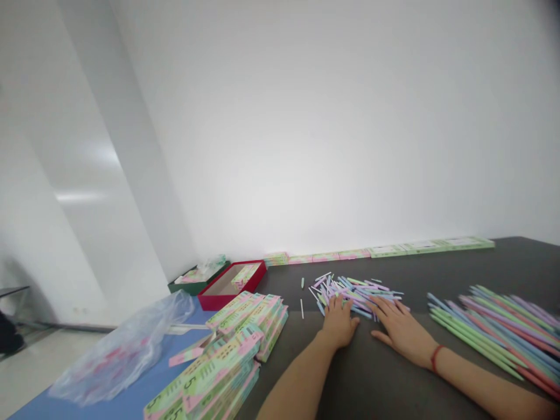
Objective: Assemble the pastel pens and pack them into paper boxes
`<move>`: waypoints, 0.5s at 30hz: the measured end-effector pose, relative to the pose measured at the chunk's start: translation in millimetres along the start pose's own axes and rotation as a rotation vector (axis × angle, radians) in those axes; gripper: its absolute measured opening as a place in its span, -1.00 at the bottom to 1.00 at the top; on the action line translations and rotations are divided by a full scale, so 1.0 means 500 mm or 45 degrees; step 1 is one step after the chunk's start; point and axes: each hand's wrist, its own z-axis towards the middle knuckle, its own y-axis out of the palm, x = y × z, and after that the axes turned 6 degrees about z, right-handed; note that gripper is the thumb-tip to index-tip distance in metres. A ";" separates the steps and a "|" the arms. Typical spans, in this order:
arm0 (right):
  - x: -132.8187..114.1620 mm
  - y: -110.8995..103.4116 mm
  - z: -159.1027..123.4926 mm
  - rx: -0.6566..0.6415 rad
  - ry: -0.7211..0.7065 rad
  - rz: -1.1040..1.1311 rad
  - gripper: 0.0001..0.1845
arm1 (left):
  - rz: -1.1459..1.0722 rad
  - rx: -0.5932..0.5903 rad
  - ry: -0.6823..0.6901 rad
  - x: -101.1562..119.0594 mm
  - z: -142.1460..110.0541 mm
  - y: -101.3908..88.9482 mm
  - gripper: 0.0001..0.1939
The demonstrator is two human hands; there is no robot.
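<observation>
Currently both grips are unclamped, palms down over the table [371, 379]. Left grip [339, 322]: fingers extended, slightly parted, lying over the near edge of a pile of short pastel sticks [350, 288]; thumb held out to the right, away from the fingers. Right grip [399, 328]: fingers reach forward and left onto the right near side of the same pile; thumb well apart, pointing left. No stick is seen enclosed by either grip; whether any is pressed under the fingertips, cannot tell. The two grips are near each other but apart, with a few sticks showing between them.

Pile position: directly ahead of both grips, sticks at mixed angles, mainly lilac, blue and green. A single white stick [301, 308] lies apart, left of the left grip; a green piece [302, 283] lies beyond it.

Right of the right grip: longer pastel sticks [494, 332], roughly parallel. Red band [436, 358] on the right wrist. Left of the left grip: stacked printed boxes [231, 356], a red tray [214, 303] behind them, a clear plastic bag [118, 356] farther left. Beyond both grips: a row of flat boxes [431, 248] along the wall.
</observation>
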 end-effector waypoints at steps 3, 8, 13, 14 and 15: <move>-0.058 -0.004 0.025 0.011 -0.041 0.073 -0.45 | 0.060 0.007 0.009 0.007 -0.047 -0.052 -0.56; -0.170 -0.046 -0.024 -0.170 -0.167 0.318 -0.33 | 0.248 0.061 -0.220 -0.087 -0.255 -0.204 -0.43; -0.196 -0.101 -0.090 -0.396 -0.169 0.510 -0.36 | 0.465 -0.007 -0.675 -0.251 -0.437 -0.292 -0.27; -0.192 -0.111 -0.095 -0.407 -0.141 0.519 -0.38 | 0.478 -0.049 -0.687 -0.271 -0.454 -0.291 -0.32; -0.187 -0.120 -0.099 -0.407 -0.106 0.522 -0.39 | 0.486 -0.081 -0.689 -0.283 -0.466 -0.287 -0.35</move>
